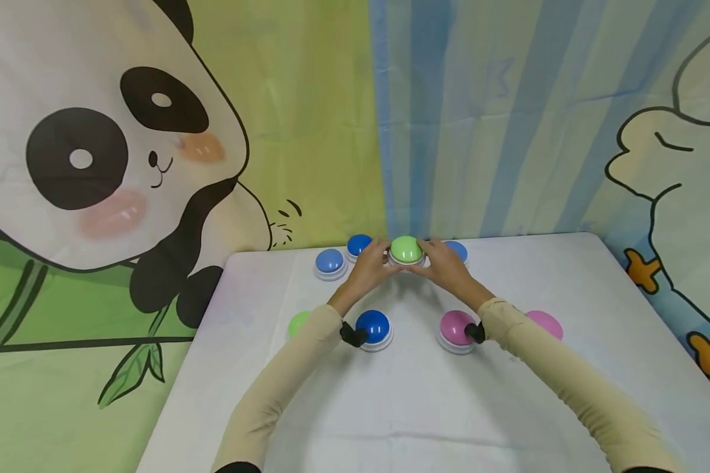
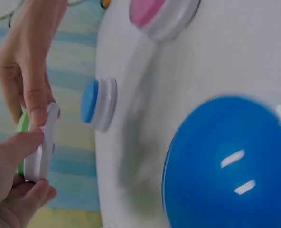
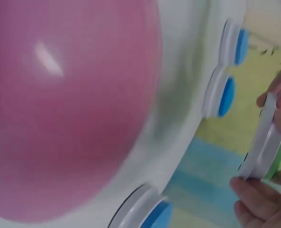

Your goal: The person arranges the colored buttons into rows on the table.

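Note:
A dome push button with a green top and white base [image 1: 406,251] is held up off the table near its far edge. My left hand [image 1: 367,268] grips its left side, thumb and fingers on the white base. On the right side, my right hand [image 1: 448,266] pinches the same base. Both wrist views show the white base [image 2: 42,154] clear of the table, between the fingers of the two hands. A blue button [image 1: 458,250] stands partly hidden behind my right hand. Beside my left hand are two more blue buttons, one nearer [image 1: 329,261] and one farther [image 1: 359,244].
Under my left wrist is a blue button [image 1: 373,327]; under the right wrist, a pink button [image 1: 457,328]. My sleeves partly cover a green button [image 1: 298,323] and another pink button [image 1: 545,324]. Printed curtains [image 1: 319,131] hang behind the white table [image 1: 414,407].

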`<state>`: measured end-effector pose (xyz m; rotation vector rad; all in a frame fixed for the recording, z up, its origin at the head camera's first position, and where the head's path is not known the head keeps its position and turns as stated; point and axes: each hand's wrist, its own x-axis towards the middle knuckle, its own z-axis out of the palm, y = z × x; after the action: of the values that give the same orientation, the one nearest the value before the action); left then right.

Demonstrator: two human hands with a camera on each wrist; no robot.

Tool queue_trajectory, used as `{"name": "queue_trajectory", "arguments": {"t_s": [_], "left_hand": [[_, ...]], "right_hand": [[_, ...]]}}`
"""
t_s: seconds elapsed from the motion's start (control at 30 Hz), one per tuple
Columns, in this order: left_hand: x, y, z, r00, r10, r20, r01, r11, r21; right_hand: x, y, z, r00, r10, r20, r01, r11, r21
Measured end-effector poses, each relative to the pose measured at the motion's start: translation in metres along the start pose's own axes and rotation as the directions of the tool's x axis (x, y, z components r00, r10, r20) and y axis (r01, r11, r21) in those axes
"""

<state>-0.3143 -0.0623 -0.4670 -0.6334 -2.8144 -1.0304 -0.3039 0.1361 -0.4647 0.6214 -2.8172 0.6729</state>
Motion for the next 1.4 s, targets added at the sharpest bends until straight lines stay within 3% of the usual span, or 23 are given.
{"name": "queue_trajectory", "arguments": {"t_s": [0.13, 0.27, 0.43, 0.53, 0.73, 0.97, 1.17, 1.27, 1.4], "left_hand": [[-0.038, 0.022, -0.008, 0.999, 0.021, 0.031, -0.021, 1.000, -0.001], [-0.089, 0.041, -0.012, 0.998, 0.029, 0.051, -0.027, 0.999, -0.035], [-0.157, 0.054, -0.003, 0.996, 0.089, -0.018, -0.090, 0.994, -0.054], [-0.183, 0.060, 0.004, 0.992, 0.116, -0.044, -0.119, 0.991, -0.056], [-0.196, 0.063, 0.010, 0.995, 0.094, -0.025, -0.096, 0.993, -0.066], [-0.212, 0.051, 0.008, 0.999, 0.047, -0.024, -0.048, 0.999, -0.024], [-0.231, 0.024, -0.012, 0.998, -0.016, -0.053, 0.015, 1.000, -0.025], [-0.243, 0.008, -0.026, 0.994, -0.082, -0.077, 0.080, 0.996, -0.028], [-0.255, -0.012, -0.044, 0.977, -0.202, -0.060, 0.200, 0.979, -0.047]], "right_hand": [[-0.040, -0.021, -0.010, 0.999, -0.018, -0.037, 0.017, 1.000, -0.022], [-0.085, -0.046, -0.017, 0.992, -0.085, -0.093, 0.082, 0.996, -0.037], [-0.141, -0.069, -0.008, 0.954, -0.222, -0.203, 0.207, 0.974, -0.094], [-0.164, -0.077, -0.002, 0.938, -0.256, -0.236, 0.234, 0.965, -0.117], [-0.175, -0.081, 0.003, 0.936, -0.263, -0.235, 0.239, 0.963, -0.126], [-0.168, -0.091, 0.021, 0.948, -0.270, -0.167, 0.258, 0.962, -0.089], [-0.149, -0.121, 0.042, 0.953, -0.283, -0.104, 0.275, 0.958, -0.086], [-0.136, -0.142, 0.056, 0.944, -0.319, -0.086, 0.311, 0.946, -0.093], [-0.120, -0.166, 0.074, 0.935, -0.352, -0.055, 0.345, 0.933, -0.099]]}}
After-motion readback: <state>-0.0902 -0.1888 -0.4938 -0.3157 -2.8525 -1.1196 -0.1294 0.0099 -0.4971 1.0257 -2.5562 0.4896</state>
